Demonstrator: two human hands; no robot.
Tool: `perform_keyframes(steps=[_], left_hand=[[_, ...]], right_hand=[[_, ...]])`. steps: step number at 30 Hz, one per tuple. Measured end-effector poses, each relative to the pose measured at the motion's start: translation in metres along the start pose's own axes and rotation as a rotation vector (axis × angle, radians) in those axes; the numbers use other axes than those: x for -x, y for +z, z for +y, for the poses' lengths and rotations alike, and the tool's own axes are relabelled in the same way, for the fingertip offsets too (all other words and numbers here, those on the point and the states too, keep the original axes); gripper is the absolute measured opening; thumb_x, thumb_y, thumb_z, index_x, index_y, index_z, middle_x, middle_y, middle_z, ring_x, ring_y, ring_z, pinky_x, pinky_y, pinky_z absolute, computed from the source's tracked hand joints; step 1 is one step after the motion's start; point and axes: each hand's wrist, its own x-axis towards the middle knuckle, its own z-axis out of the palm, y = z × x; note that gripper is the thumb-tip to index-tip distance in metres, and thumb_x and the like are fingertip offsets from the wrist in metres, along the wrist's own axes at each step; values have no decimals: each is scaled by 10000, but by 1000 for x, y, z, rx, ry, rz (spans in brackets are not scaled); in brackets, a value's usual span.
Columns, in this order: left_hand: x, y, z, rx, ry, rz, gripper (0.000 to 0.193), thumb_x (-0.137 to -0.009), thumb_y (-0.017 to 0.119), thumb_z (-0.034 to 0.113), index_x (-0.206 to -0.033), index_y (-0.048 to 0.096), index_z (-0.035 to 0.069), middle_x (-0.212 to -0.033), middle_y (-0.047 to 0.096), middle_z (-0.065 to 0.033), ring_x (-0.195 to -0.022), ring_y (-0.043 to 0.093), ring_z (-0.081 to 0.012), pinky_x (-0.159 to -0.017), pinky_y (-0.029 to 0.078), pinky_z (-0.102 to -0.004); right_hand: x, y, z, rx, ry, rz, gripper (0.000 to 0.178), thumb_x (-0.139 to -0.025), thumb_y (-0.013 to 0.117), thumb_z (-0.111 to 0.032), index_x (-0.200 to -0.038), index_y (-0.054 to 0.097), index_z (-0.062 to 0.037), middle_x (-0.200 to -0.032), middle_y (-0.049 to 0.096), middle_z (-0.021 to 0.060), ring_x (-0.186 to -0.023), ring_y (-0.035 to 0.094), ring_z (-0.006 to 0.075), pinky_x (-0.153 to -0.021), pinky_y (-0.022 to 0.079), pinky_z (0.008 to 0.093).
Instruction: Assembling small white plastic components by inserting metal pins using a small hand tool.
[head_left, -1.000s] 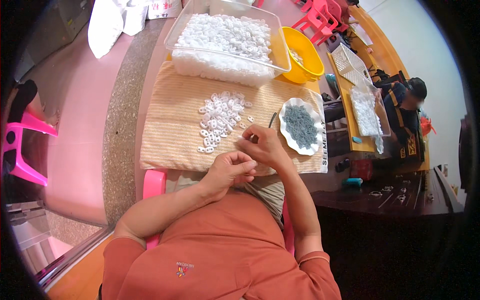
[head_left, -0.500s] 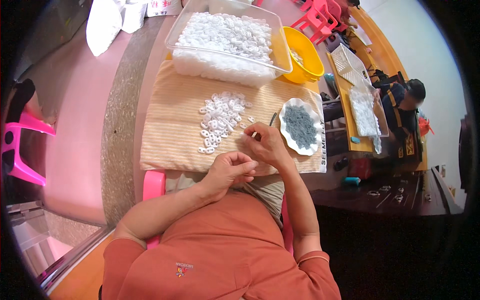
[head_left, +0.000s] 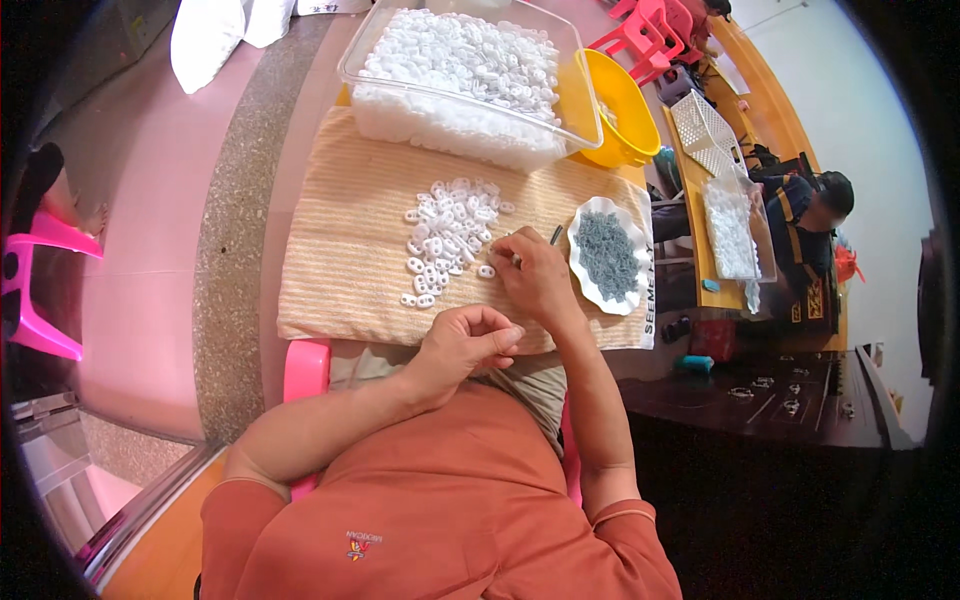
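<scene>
My left hand (head_left: 462,352) is closed over the near edge of the striped cloth, thumb and forefinger pressed together; anything between them is too small to make out. My right hand (head_left: 535,275) is bent low over the cloth with its fingertips pinched at the right side of a pile of white two-holed oval plastic pieces (head_left: 450,225). What those fingertips hold is hidden. One loose white piece (head_left: 486,271) lies just below them. Behind the right hand, a thin dark stick (head_left: 556,235) shows beside a scalloped white plate (head_left: 578,265) heaped with small grey pieces (head_left: 610,255).
A clear plastic bin (head_left: 470,105) full of white pieces stands at the cloth's far edge, with a yellow basin (head_left: 635,110) to its right. Striped cloth (head_left: 345,250) covers the table. A person (head_left: 815,200) sits at another table on the right. A pink stool (head_left: 45,290) is at left.
My right hand has shifted slightly away from me, toward the pile, and farther from my left hand. The loose white piece below its fingertips has come into sight. The whole view has shifted slightly.
</scene>
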Motion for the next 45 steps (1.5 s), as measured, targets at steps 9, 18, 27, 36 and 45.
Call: perform_keyframes(steps=[9,18,27,36,45], left_hand=[[-1,-4,0,12,34,30,131,-889,650,113,-985,609,33,-938,654,-48,-783,625,-100,-695,552,-247],[-4,-5,-4,92,133,74,224,-958,547,165,-1122,584,18,-1020,640,-61,-832,630,-146,-734,560,-295],[0,0,2,63,89,90,212,-963,547,202,-1071,625,36,-966,657,-43,-859,624,-122,-771,532,-283],[0,0,2,83,98,123,184,-946,578,172,-1020,607,6,-948,652,-80,-822,625,-130,-742,544,-270],[-1,2,3,67,73,129,193,-943,585,184,-1012,597,3,-955,652,-90,-801,628,-137,-731,549,-272]], right_hand=[[12,-2,-1,88,-67,60,112,-862,588,-126,-905,601,-23,-862,606,148,-755,607,360,-655,476,434],[59,-17,-45,-44,-203,205,120,-808,635,-3,-909,572,-23,-827,608,138,-682,624,321,-561,498,374],[75,-12,-39,-347,-156,236,233,-770,714,-39,-993,646,-37,-927,607,116,-745,641,245,-611,514,314],[82,-37,-27,-308,-60,293,190,-776,695,42,-955,647,-2,-918,616,112,-679,628,171,-557,499,258],[77,-59,32,304,-3,395,243,-764,723,-104,-972,640,-10,-959,602,135,-924,559,334,-782,457,418]])
